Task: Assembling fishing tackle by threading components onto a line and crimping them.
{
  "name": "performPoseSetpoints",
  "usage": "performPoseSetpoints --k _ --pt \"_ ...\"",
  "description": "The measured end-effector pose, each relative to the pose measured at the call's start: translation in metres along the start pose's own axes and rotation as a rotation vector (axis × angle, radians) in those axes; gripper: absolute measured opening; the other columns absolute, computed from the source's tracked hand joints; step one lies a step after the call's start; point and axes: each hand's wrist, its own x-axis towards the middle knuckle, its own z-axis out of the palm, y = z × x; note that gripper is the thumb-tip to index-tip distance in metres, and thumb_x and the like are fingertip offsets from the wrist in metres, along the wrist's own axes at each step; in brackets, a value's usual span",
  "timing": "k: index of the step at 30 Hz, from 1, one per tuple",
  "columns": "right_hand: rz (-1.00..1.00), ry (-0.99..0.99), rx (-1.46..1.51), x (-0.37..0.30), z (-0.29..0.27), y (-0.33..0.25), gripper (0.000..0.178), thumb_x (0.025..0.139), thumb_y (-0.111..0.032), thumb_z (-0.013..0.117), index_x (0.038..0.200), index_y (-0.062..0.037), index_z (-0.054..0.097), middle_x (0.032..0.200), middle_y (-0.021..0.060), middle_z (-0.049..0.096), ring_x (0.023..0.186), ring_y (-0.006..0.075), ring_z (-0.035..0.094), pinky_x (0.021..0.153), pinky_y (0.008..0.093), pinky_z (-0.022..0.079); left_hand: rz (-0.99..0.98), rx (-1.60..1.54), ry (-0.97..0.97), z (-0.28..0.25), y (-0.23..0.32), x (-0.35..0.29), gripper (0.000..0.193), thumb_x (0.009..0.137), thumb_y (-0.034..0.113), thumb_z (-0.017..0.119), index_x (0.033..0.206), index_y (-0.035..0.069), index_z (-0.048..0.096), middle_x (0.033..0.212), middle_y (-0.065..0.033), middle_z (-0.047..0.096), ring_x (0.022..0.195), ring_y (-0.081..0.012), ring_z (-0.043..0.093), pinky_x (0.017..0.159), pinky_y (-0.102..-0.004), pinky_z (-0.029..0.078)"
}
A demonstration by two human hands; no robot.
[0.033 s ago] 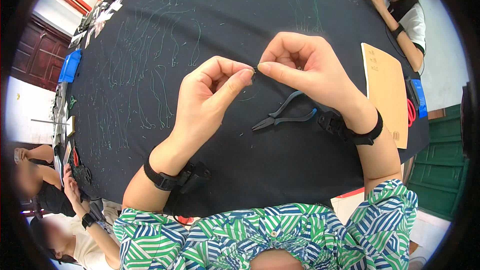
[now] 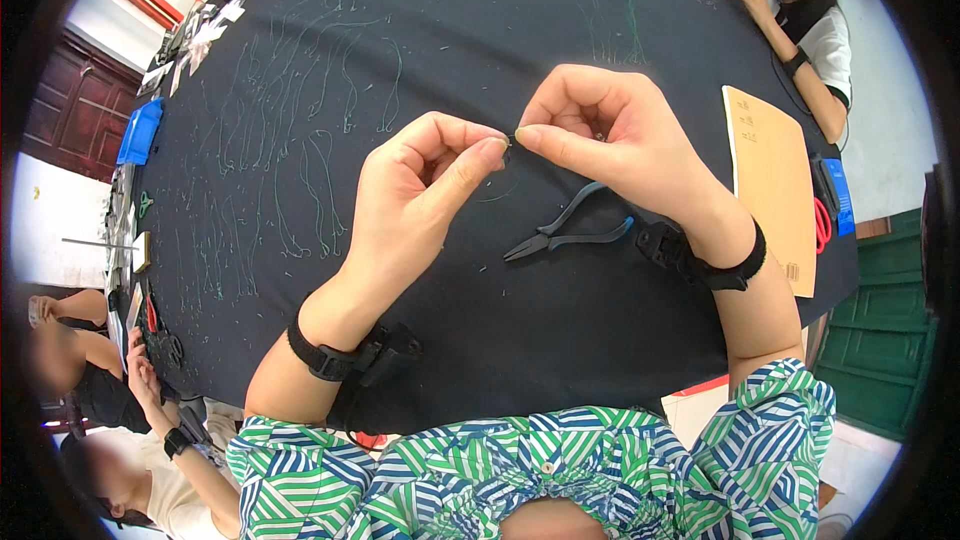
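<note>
My left hand and my right hand are raised over the black cloth, each pinching with thumb and forefinger. Their fingertips almost meet. A tiny thing shows between them, too small to name. Just below, a faint thin green thread curves against the cloth; whether it runs up to my fingers I cannot tell. Pliers with dark jaws and blue-grey handles lie spread beneath my right hand, one handle partly covered by it.
Many thin green threads lie across the black tablecloth to the left and far side. A tan paper envelope and red-handled scissors are at the right. Blue trays line the left edge. Other people sit around the table.
</note>
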Motion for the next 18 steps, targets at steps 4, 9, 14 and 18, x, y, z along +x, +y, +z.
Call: performPoseSetpoints --k 4,9,14,18 --pt "0.004 0.005 -0.031 0.0 -0.0003 -0.0022 0.014 0.085 -0.014 0.066 0.082 -0.0009 0.065 0.058 -0.0063 0.049 0.055 0.0003 0.041 0.05 0.0202 0.032 -0.013 0.0 0.007 -0.0002 -0.0017 0.0012 0.015 0.094 0.013 0.062 0.1 0.0 0.064 0.089 -0.002 0.065 0.084 -0.0061 0.059 0.076 -0.0189 0.046" --pt "-0.044 -0.005 -0.085 0.0002 -0.0016 0.0008 0.014 0.085 -0.014 0.066 0.083 -0.001 0.064 0.056 -0.0074 0.042 0.053 0.0008 0.035 0.048 0.0218 0.029 -0.013 -0.002 0.002 -0.0004 -0.0012 0.0008 0.015 0.094 0.014 0.062 0.101 0.0 0.064 0.09 -0.0026 0.065 0.085 -0.0067 0.06 0.077 -0.0197 0.046" --pt "-0.046 -0.019 -0.1 0.0001 -0.0019 0.0005 0.014 0.085 -0.014 0.066 0.082 -0.001 0.064 0.055 -0.0075 0.04 0.053 0.001 0.034 0.048 0.0223 0.027 0.003 -0.003 -0.003 -0.0003 -0.0021 0.001 0.015 0.094 0.013 0.062 0.1 0.001 0.064 0.091 -0.0029 0.066 0.085 -0.0067 0.06 0.077 -0.0192 0.047" --pt "-0.045 -0.02 -0.116 -0.0002 -0.0024 0.0013 0.014 0.085 -0.014 0.066 0.082 -0.0008 0.064 0.055 -0.0075 0.038 0.053 0.0013 0.032 0.048 0.0227 0.027 -0.003 0.011 -0.009 0.0002 -0.0028 0.0015 0.014 0.094 0.013 0.063 0.101 0.001 0.064 0.091 -0.0033 0.066 0.085 -0.0065 0.061 0.075 -0.0187 0.047"
